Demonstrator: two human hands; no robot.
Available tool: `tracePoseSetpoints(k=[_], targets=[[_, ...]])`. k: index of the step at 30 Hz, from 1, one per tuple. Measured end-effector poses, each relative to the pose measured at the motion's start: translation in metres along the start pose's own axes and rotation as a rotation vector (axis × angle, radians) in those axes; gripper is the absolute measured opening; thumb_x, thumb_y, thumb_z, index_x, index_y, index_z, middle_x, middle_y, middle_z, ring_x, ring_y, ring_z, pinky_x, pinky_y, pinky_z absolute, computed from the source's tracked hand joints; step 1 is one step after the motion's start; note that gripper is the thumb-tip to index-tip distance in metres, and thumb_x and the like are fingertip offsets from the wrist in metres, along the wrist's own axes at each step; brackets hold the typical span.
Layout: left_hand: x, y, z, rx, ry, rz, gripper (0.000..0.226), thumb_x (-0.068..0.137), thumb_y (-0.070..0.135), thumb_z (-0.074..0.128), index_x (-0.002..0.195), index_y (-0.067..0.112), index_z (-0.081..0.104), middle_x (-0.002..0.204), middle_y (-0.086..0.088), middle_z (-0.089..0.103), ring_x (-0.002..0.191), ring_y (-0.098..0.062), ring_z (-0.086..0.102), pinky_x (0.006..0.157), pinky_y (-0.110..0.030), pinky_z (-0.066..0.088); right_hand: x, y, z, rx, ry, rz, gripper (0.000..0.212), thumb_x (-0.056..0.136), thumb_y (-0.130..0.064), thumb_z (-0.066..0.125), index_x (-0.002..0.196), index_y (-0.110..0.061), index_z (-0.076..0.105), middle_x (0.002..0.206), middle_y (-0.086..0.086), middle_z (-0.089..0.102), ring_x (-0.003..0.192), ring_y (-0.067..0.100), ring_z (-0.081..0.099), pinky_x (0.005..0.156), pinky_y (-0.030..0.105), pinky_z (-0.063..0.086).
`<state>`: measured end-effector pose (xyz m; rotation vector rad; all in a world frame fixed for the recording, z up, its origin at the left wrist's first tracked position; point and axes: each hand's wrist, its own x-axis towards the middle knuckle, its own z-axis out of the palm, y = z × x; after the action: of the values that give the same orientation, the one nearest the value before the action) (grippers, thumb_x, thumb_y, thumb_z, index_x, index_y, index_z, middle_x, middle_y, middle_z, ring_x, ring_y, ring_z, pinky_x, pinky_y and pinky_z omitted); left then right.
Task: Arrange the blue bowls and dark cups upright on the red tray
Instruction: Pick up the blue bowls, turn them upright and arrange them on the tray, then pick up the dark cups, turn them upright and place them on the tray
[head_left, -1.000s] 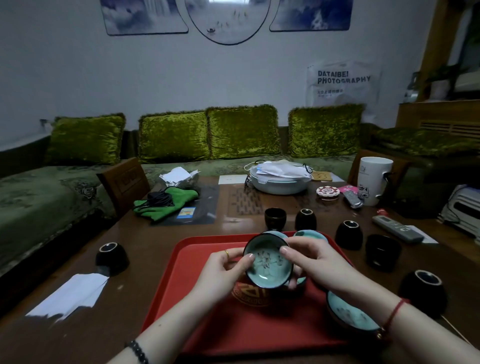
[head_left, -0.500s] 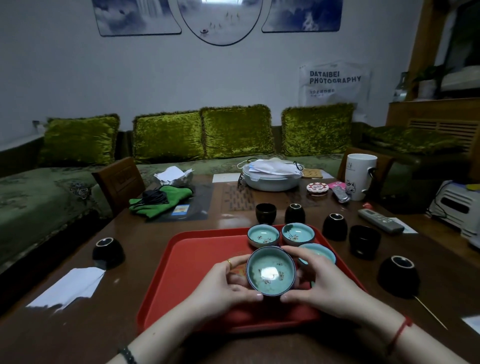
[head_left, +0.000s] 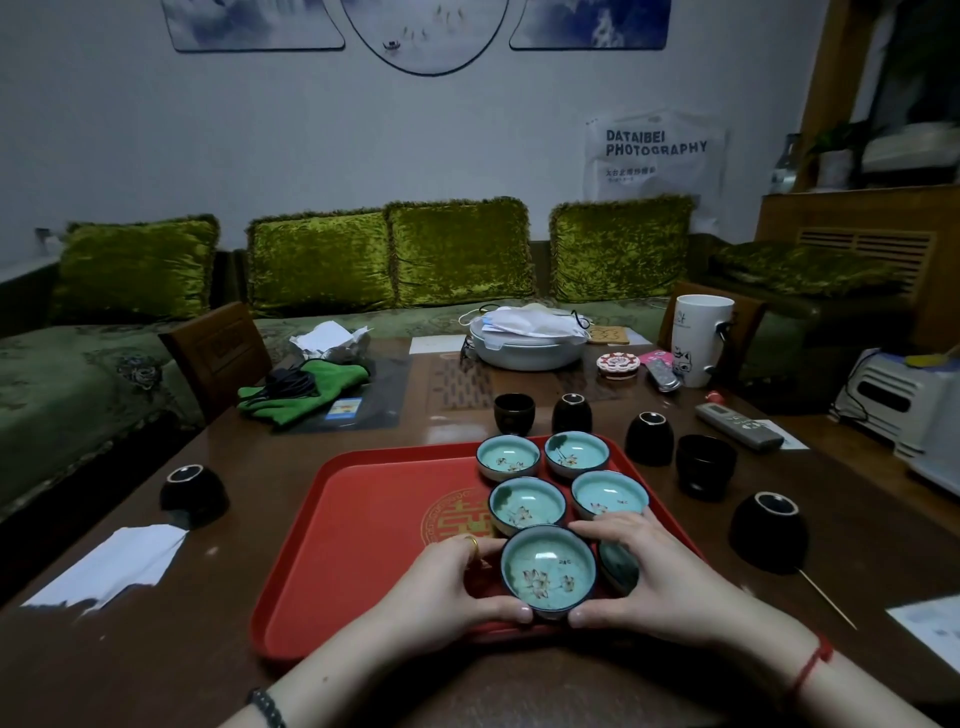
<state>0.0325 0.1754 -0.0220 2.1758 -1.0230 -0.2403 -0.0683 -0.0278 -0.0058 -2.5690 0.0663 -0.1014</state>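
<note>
A red tray (head_left: 363, 545) lies on the brown table. On its right half stand several blue bowls, upright, among them one at the back (head_left: 508, 456) and one in the middle (head_left: 527, 506). Both hands hold the nearest blue bowl (head_left: 548, 571) upright at the tray's front: my left hand (head_left: 447, 587) on its left side, my right hand (head_left: 660, 577) on its right. My right hand half hides another bowl (head_left: 618, 566). Dark cups stand off the tray: an upright one (head_left: 514, 413), an upside-down one (head_left: 649, 438), and one far left (head_left: 193, 488).
More dark cups (head_left: 769, 525) sit right of the tray. A white mug (head_left: 698, 345), remotes (head_left: 737, 423), a white lidded dish (head_left: 530, 343), a green cloth (head_left: 306, 389) and white paper (head_left: 109, 564) lie on the table. A wooden chair (head_left: 218, 353) and a green sofa stand behind.
Both hands have lowered the blue bowl from a tilted hold above the tray to an upright position at the tray's front. The view has shifted, showing more bowls behind.
</note>
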Motion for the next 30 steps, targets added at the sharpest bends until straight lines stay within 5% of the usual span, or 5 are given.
tracePoseSetpoints(k=[7,19,26,30], targets=[[0.003,-0.001,0.003,0.089,-0.037,-0.034,0.070,0.063,0.056,0.072,0.125,0.032,0.050,0.128,0.008,0.057,0.118,-0.006,0.049,0.104,-0.030,0.040,0.002,0.002,0.000,-0.039,-0.038,0.015,0.089,0.055,-0.067,0.068,0.132,-0.038,0.035,0.145,-0.009,0.033,0.139,0.009,0.015,0.119,0.042,0.007],[0.004,0.000,0.000,0.134,-0.052,-0.028,0.071,0.064,0.058,0.070,0.126,0.032,0.048,0.128,0.007,0.056,0.119,-0.006,0.048,0.105,-0.031,0.038,0.005,0.005,-0.001,-0.113,-0.078,-0.044,0.087,0.058,-0.071,0.061,0.134,-0.037,0.033,0.143,-0.014,0.036,0.132,-0.001,0.021,0.119,0.039,0.005],[0.010,0.014,-0.009,0.065,0.067,0.039,0.084,0.059,0.063,0.064,0.132,0.029,0.041,0.133,0.010,0.048,0.121,0.000,0.043,0.104,-0.021,0.034,-0.002,0.001,-0.021,0.013,0.070,-0.157,0.075,0.051,-0.076,0.055,0.120,-0.053,0.039,0.122,-0.033,0.042,0.113,-0.019,0.038,0.097,0.007,0.034],[0.025,0.036,-0.001,0.023,0.118,0.117,0.089,0.056,0.068,0.058,0.133,0.030,0.038,0.135,0.011,0.046,0.123,0.000,0.041,0.104,-0.019,0.032,-0.012,0.011,-0.041,0.069,0.195,-0.179,0.061,0.059,-0.066,0.060,0.115,-0.055,0.040,0.122,-0.031,0.046,0.118,-0.015,0.039,0.096,0.011,0.036]])
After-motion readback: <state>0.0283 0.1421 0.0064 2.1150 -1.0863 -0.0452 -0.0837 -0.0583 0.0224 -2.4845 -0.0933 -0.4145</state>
